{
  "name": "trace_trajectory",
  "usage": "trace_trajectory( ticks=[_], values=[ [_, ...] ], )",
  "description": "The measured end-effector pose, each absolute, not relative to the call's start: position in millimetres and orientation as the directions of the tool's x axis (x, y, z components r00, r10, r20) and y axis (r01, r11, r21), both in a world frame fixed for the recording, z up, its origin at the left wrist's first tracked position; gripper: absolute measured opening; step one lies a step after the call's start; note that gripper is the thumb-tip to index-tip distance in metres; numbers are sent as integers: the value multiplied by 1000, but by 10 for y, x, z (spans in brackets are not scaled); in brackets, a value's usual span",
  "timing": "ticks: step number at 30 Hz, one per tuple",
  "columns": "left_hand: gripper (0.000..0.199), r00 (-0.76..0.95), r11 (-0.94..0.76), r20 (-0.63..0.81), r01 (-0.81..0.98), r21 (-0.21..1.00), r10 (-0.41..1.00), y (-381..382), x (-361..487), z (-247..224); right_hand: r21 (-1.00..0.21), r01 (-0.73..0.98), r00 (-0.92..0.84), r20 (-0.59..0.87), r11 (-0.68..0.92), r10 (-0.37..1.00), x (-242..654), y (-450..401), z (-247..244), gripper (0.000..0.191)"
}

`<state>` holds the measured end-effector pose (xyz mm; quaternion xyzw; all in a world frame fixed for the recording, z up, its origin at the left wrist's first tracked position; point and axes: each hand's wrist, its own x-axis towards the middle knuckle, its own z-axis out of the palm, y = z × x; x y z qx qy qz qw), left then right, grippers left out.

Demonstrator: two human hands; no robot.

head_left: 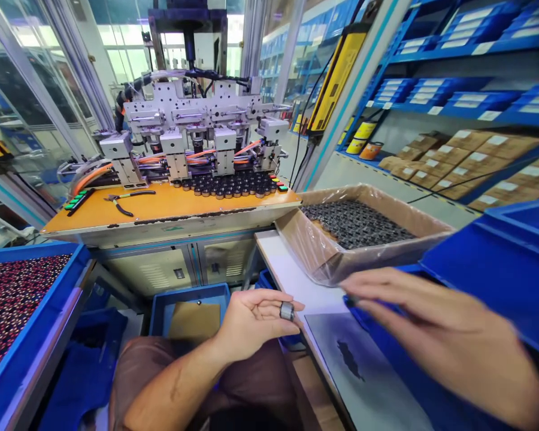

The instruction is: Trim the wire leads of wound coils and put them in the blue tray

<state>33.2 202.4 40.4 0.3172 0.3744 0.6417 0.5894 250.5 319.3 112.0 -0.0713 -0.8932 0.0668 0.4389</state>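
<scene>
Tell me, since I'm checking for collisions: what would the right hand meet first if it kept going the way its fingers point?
Probably the small metal ring pinched in the left hand; the blurred right hand points left toward it, though depth is unclear.

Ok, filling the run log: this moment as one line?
left hand: holds small metal ring | right hand: blurred, over blue tray | lined carton: dark parts

Bright, even light, window glare at the top, edges bowed, and the right hand smeared, probably by motion.
</scene>
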Motion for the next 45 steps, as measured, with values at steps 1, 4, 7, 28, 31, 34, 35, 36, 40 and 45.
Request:
trace_trajectory(
  ticks=[1,4,7,28,31,34,35,36,40,45],
  values=[
    [45,-89,-18,-33,-517,856,995,2005,350,419,-279,9,-625,748,960,224,2408,3085,1033,19],
    [46,-48,0,-28,-497,868,998,1953,395,457,-448,-127,-620,732,885,281,2190,2818,833,27],
    [45,-62,-9,-24,-473,881,998,1942,432,470,-498,-157,-595,737,853,321,2105,2739,736,24],
    [41,-158,-154,99,-389,908,982,1963,405,511,-260,-186,-615,783,947,94,2138,2934,640,27],
    [42,-170,-200,143,-388,900,975,1961,440,485,-202,-168,-610,790,965,60,2146,2953,638,24],
    [42,-218,-264,191,-388,883,957,1953,536,417,-82,-125,-581,814,989,-6,2160,2963,647,20],
    [41,-235,-282,202,-384,879,951,1950,568,396,-44,-110,-578,816,993,-28,2166,2961,649,20],
    [40,-247,-301,219,-372,878,944,1947,591,381,-12,-95,-576,816,995,-45,2170,2956,650,20],
    [44,-260,-484,456,-54,873,851,1958,541,426,-37,-63,-576,817,997,-6,2167,2902,636,21],
    [41,-86,-647,748,444,620,658,1947,382,572,-188,-132,-574,815,973,80,2144,2827,640,22]
  ],
)
